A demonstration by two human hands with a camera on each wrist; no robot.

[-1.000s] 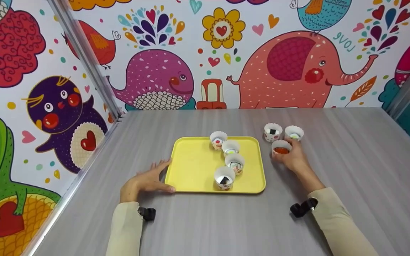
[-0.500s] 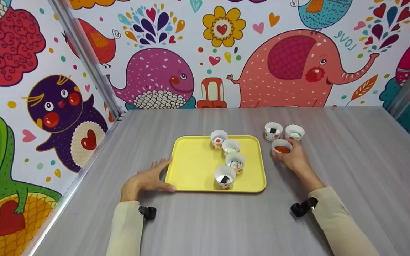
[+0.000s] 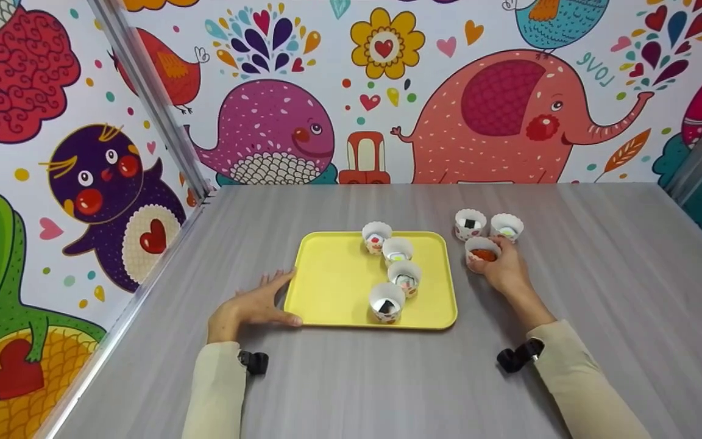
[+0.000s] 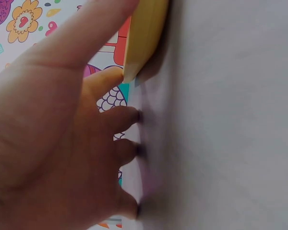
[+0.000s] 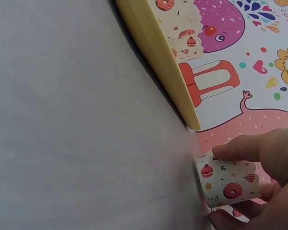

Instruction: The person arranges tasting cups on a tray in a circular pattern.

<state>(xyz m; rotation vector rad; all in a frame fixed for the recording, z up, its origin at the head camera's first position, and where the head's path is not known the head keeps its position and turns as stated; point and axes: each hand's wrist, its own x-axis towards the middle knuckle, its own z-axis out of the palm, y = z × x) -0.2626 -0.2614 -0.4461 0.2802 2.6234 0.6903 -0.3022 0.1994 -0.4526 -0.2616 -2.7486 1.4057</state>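
Observation:
A yellow tray lies on the table. My left hand rests at the tray's left side, thumb and index finger touching the edge, the other fingers spread on the table. On the tray's right half stand several scalloped paper cups, one holding a piece of white and black sushi. Right of the tray, my right hand pinches a paper cup printed with doughnuts, with orange-red contents. Just behind it stand a paper cup with a white and black piece and another paper cup.
The grey table runs back to a wall printed with cartoon animals. A metal-edged panel borders the left side. Each sleeve carries a small black camera at the wrist.
The head view has shifted slightly. Both hands, the tray and the cups keep practically the same places.

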